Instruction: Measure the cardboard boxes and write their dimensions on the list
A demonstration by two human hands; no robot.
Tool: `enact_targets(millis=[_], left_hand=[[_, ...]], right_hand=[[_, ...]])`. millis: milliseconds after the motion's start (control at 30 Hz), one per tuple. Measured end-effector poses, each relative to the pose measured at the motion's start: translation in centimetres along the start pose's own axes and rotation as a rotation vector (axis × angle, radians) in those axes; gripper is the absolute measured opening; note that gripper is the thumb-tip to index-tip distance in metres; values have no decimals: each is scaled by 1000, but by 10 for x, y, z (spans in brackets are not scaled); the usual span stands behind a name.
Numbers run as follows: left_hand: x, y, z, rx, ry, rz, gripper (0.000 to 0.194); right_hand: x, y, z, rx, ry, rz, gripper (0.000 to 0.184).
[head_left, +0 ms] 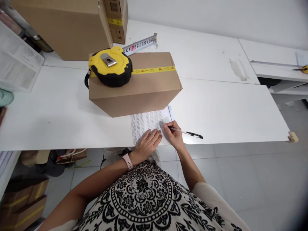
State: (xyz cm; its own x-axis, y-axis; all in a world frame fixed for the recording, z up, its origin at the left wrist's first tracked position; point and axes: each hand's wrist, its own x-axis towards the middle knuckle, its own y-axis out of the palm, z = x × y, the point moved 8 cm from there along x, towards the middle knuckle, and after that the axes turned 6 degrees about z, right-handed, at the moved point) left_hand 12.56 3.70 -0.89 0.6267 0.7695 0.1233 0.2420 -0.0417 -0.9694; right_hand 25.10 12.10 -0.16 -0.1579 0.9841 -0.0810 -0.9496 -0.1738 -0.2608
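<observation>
My left hand (147, 144) lies flat and open on a printed sheet of paper (146, 123) at the near edge of the white table (216, 106). My right hand (173, 136) is closed on a pen (187, 132), whose tip touches the sheet's right side. Just beyond the sheet stands a cardboard box (141, 85) sealed with yellow tape. A yellow and black tape measure (110, 65) rests on the box's left top, its blade (141, 44) extended toward the back right.
Two larger cardboard boxes (69, 25) stand at the back left. Printed papers (16, 61) lie at the far left edge. More boxes (21, 199) sit on the floor under the table's left side. Another yellow tape measure (305, 69) lies on a desk at far right.
</observation>
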Motion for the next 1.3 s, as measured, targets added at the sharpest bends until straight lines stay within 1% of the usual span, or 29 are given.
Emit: enact_targets(millis=[100, 233, 333, 433, 533, 667, 967, 1133, 1300], left_hand=[[0, -3, 0, 25, 0, -25, 48], [0, -9, -2, 26, 5, -34, 45], [0, -10, -1, -19, -5, -32, 47], [0, -11, -2, 9, 2, -41, 46], [0, -13, -3, 47, 14, -60, 44], [-1, -11, -2, 24, 6, -51, 44], [-1, -9, -2, 38, 11, -39, 44], [-2, -16, -4, 95, 33, -113, 42], [-1, -23, -7, 220, 47, -201, 37]], right_hand=[[1, 2, 0, -47, 2, 15, 34], [2, 1, -3, -24, -15, -11, 27], [1, -2, -9, -27, 18, -56, 31], [-1, -4, -11, -87, 24, -78, 37], [-2, -2, -8, -143, 5, -53, 38], [-2, 0, -7, -168, -2, -24, 37], [-2, 1, -10, -211, -7, -19, 34], [-2, 2, -6, -231, -34, -13, 31], [-2, 2, -8, -217, -75, -23, 29]])
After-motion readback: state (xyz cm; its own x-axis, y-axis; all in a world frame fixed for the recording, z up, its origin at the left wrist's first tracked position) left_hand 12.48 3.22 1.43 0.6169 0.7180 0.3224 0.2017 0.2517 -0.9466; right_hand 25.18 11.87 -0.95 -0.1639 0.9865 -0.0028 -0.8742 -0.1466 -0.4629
